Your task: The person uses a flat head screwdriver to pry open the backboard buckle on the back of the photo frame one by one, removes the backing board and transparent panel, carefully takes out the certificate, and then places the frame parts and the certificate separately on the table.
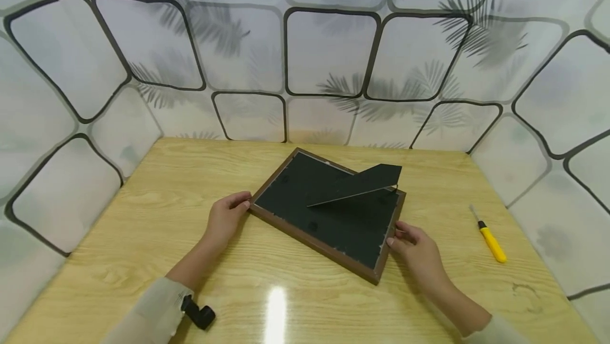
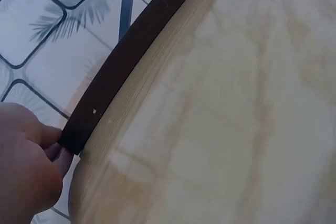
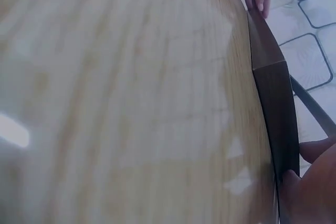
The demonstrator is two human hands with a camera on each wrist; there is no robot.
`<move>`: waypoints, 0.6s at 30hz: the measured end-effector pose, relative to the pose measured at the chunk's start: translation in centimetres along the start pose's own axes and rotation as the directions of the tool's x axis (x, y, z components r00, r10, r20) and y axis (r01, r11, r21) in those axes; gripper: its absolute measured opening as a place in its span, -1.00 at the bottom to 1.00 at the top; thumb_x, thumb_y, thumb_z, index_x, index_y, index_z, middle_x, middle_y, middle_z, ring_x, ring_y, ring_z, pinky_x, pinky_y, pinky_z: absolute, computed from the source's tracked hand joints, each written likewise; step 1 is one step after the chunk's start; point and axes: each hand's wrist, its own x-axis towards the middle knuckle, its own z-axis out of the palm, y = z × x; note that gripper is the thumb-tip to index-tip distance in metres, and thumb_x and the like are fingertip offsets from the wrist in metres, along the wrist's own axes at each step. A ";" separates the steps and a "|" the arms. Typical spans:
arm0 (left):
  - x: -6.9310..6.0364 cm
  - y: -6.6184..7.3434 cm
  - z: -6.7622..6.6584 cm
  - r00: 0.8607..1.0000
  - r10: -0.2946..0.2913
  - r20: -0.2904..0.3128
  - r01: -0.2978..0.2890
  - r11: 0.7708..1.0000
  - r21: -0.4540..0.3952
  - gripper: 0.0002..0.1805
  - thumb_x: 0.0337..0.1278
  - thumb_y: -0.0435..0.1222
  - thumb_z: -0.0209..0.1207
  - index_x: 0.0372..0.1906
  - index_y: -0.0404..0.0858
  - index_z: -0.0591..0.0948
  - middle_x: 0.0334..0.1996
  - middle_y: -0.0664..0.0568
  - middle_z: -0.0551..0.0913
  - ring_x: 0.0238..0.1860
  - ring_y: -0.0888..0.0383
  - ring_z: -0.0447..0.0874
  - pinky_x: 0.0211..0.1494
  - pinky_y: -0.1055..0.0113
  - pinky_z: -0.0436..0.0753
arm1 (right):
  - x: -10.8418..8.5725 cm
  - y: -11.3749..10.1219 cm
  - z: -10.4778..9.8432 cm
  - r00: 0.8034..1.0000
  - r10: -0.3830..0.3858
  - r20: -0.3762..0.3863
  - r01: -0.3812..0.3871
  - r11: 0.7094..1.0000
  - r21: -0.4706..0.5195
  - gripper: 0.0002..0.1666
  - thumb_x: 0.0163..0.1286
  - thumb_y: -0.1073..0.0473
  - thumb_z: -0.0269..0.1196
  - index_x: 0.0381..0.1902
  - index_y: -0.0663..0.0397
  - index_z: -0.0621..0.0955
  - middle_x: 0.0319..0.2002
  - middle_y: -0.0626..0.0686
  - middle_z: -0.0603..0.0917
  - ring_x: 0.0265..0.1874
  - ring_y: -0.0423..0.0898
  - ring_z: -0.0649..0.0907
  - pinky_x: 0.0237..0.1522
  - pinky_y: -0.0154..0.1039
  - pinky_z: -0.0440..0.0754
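A picture frame (image 1: 281, 190) with a brown border lies back side up on the table, turned at an angle. From its black backing an easel stand (image 1: 369, 181) sticks up toward the right. My left hand (image 1: 226, 219) pinches the frame's left corner between thumb and fingers, as the left wrist view shows close up on the dark frame edge (image 2: 115, 66). On the right short side, my right hand (image 1: 421, 254) holds the border, thumb on the near face and fingers beyond. In the right wrist view the frame's corner (image 3: 270, 66) sits low against the tabletop.
A screwdriver (image 1: 493, 243) with a yellow handle lies on the right of the wood-grain table (image 1: 181, 174). Patterned walls (image 1: 329, 53) enclose the back and sides. A black device (image 1: 200, 315) is strapped at my left wrist.
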 end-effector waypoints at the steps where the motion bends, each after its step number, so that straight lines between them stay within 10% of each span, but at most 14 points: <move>1: -0.1 0.0 0.0 1.000 -0.005 -0.015 0.006 1.000 0.009 -0.62 0.45 -0.37 0.12 0.27 -0.38 0.58 0.24 -0.20 0.62 0.28 -0.04 0.55 0.13 0.53 0.57 | 0.2 0.0 -0.1 1.000 -0.007 0.001 0.007 1.000 0.000 -0.29 0.49 0.10 0.24 0.50 0.20 0.34 0.31 0.25 0.51 0.32 0.09 0.47 0.03 -0.57 0.50; 18: -3.7 0.7 0.9 0.989 -0.110 -0.099 0.111 0.994 0.003 -0.55 0.42 -0.26 0.19 0.33 -0.32 0.54 0.19 -0.23 0.63 0.16 -0.07 0.61 -0.07 0.53 0.58 | 8.9 -0.1 -4.4 0.990 -0.141 0.015 0.141 0.990 -0.018 -0.29 0.57 0.02 0.15 0.50 0.28 0.31 0.40 0.34 0.42 0.26 0.02 0.51 -0.07 -0.69 0.50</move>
